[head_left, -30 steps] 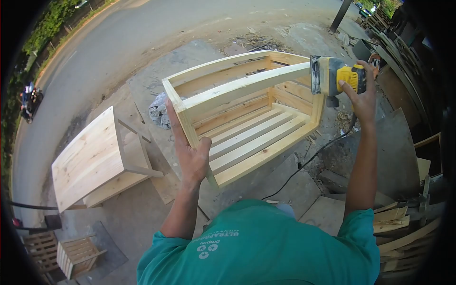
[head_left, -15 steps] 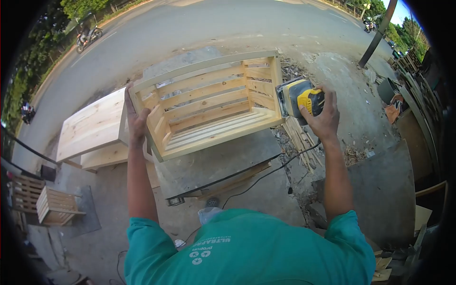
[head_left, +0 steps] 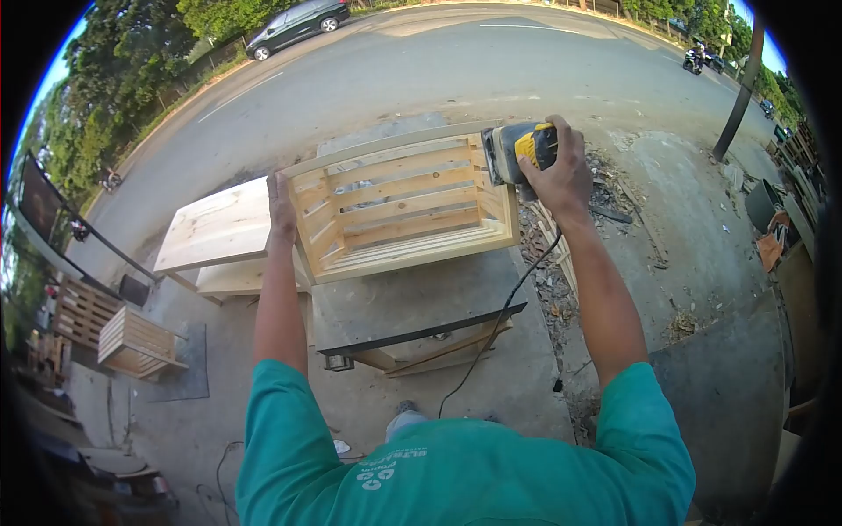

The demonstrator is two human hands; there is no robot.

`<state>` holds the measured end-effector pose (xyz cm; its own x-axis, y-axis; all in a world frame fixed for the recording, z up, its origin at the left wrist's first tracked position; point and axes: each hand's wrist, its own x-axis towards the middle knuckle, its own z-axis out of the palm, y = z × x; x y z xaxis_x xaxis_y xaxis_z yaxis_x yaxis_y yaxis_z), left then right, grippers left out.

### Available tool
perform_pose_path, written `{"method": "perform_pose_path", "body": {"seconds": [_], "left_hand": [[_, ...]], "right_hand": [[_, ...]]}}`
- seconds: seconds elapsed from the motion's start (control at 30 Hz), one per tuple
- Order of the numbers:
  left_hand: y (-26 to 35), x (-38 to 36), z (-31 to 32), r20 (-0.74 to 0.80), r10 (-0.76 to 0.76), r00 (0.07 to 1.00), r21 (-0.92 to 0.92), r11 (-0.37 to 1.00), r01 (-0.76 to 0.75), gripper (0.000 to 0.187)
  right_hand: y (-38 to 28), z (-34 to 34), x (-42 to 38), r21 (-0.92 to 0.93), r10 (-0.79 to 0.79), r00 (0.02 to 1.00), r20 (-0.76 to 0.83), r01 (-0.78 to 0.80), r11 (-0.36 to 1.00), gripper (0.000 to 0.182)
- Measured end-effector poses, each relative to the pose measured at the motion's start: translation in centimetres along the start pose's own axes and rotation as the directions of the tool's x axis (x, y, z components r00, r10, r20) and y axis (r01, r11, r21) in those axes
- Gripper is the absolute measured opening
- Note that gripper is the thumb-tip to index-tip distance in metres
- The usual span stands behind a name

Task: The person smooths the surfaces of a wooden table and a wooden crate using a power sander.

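- Grey road (head_left: 421, 70) beyond a worktable (head_left: 421, 307).
- Slatted wooden crate (head_left: 403, 197) tilted on the worktable.
- Left hand (head_left: 282, 209) against the crate's left side; finger grip unclear.
- Right hand (head_left: 561, 175) wraps the sander (head_left: 517, 153) at its upper right corner.

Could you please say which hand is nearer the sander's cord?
Right. The right hand grips the sander, its cord trailing below; the left hand holds the wooden frame at its opposite end.

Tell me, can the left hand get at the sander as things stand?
Probably not: the left hand holds the left end of the slatted wooden frame, while the sander is at the opposite end, with the right hand around it.
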<state>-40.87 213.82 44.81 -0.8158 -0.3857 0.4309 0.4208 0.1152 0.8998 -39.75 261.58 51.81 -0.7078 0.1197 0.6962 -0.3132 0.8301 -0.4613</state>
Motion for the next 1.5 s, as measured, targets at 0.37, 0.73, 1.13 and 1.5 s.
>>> {"method": "perform_pose_path", "body": {"seconds": [0.37,0.73,1.13,1.5], "left_hand": [[-1.4,2.8,-1.9,0.085,0.028,0.996,-0.016,1.0,-0.027,0.034],[-4.0,8.0,-5.8,0.434,0.113,0.894,-0.308,0.951,0.029,0.085],[-5.4,11.9,-8.2,0.638,-0.1,0.763,-0.384,0.818,0.428,0.103],[-6.1,13.5,-7.7,0.649,-0.051,0.759,-0.276,0.914,0.297,0.103]], "right_hand": [[-8.6,3.7,5.0,-0.206,0.031,0.999,0.029,-0.025,0.978,0.074],[-28.1,12.4,1.1,-0.251,-0.049,0.994,0.102,0.073,0.965,0.071],[-38.7,17.4,-3.9,-0.106,-0.334,0.915,0.224,0.364,0.925,0.072],[-34.4,14.1,-18.1,0.008,-0.389,0.833,0.392,0.42,0.908,0.08]]}}
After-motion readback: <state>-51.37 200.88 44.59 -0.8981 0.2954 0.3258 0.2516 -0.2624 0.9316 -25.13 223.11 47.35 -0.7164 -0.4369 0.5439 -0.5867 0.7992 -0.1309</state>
